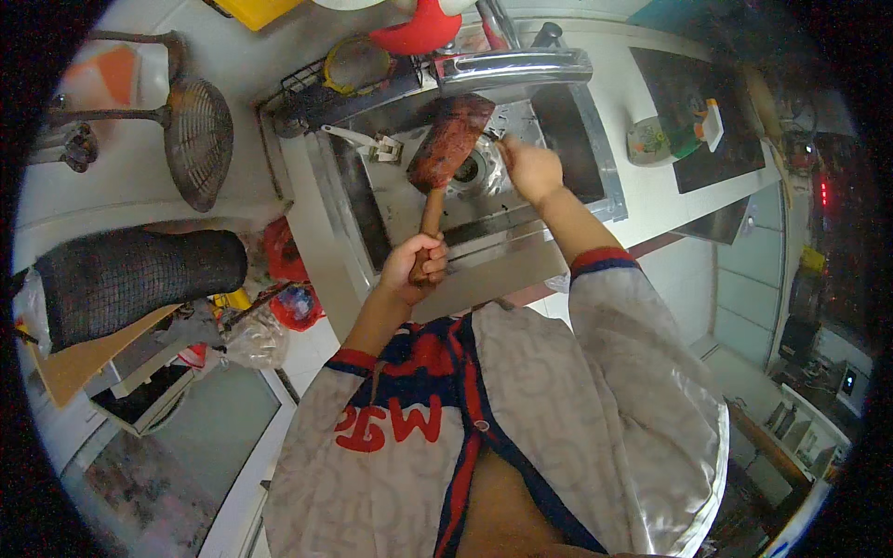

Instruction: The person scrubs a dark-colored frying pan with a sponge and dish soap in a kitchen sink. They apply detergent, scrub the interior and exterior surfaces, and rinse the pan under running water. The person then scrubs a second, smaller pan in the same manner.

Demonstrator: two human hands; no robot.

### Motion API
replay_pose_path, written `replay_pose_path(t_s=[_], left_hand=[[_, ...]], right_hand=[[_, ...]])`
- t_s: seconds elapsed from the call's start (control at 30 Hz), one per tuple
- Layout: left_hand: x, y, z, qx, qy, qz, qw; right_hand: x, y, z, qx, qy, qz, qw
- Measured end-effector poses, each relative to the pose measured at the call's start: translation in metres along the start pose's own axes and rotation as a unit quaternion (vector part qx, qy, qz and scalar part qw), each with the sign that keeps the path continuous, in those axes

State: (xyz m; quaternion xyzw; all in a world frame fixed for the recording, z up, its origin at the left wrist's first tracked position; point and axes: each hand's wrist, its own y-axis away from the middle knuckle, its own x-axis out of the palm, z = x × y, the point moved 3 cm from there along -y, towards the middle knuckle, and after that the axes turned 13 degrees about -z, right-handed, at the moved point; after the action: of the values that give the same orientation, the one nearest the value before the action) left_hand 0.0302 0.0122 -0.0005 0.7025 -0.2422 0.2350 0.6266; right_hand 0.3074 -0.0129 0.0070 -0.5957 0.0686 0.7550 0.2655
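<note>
My left hand [418, 265] is closed around the wooden handle of a cleaver [452, 139]. Its broad blade, covered in reddish-brown, is held over a stainless steel sink [391, 199]. To the right of the blade, my right hand [534, 167] is above the basin with its fingers curled; whether something small sits at its fingertips is unclear. Between the blade and that hand shows the round metal drain [481, 171]. A white-handled tool with a metal head [356, 137] lies in the basin at the left. Dark bits are scattered on the sink floor.
A chrome faucet [516, 68] crosses the sink's far side. On the right counter [607, 91] stands a clear pump bottle [656, 139] with green liquid. A slotted skimmer [201, 143] hangs at the left. Behind the basin is a wire rack with a yellow-rimmed strainer [357, 66].
</note>
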Motion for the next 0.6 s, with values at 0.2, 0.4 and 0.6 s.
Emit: replay_pose_path(t_s=[0.2,0.4,0.6], left_hand=[[-0.004,0.005,0.002,-0.016,0.011,-0.01,1.0],[-0.03,-0.009,0.0,-0.01,-0.02,0.016,1.0],[-0.035,0.001,-0.004,-0.006,-0.082,-0.04,0.996]], right_hand=[[0.01,0.026,0.006,-0.03,-0.032,0.039,0.998],[0.004,0.007,-0.009,0.106,-0.087,0.003,0.991],[0.013,0.018,-0.038,0.347,-0.407,0.12,0.837]])
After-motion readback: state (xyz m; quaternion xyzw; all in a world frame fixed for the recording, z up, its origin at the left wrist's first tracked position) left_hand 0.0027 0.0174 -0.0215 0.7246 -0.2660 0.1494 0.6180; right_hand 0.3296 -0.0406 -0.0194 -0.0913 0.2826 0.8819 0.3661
